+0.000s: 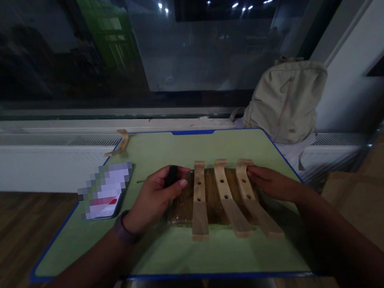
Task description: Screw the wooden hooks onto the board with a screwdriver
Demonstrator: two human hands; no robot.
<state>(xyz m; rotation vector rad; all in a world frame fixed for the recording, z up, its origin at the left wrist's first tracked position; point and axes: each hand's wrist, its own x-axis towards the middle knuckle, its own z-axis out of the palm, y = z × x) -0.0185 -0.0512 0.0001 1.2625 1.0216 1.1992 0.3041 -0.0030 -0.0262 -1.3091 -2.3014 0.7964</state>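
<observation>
Three curved wooden pieces, each with two dark holes, lie side by side across a brown block wrapped in clear plastic (212, 198). They are the left piece (199, 190), the middle piece (224, 187) and the right piece (246, 184). My left hand (158, 191) is closed around a short black cylindrical object (171, 176), its thumb pointing at the block's left end. I cannot make out what kind of object it is. At the other end, my right hand (272, 182) has its fingertips against the upper part of the right piece; its thumb is hidden.
Everything rests on a small green table with a blue edge (179, 255). A phone (108, 194) lies at left, its screen blurred. Another curved wooden piece (122, 142) is at the far left corner. Beyond stand a beige backpack (286, 102), a radiator (37, 161) and a dark window. Cardboard (367, 200) is at right.
</observation>
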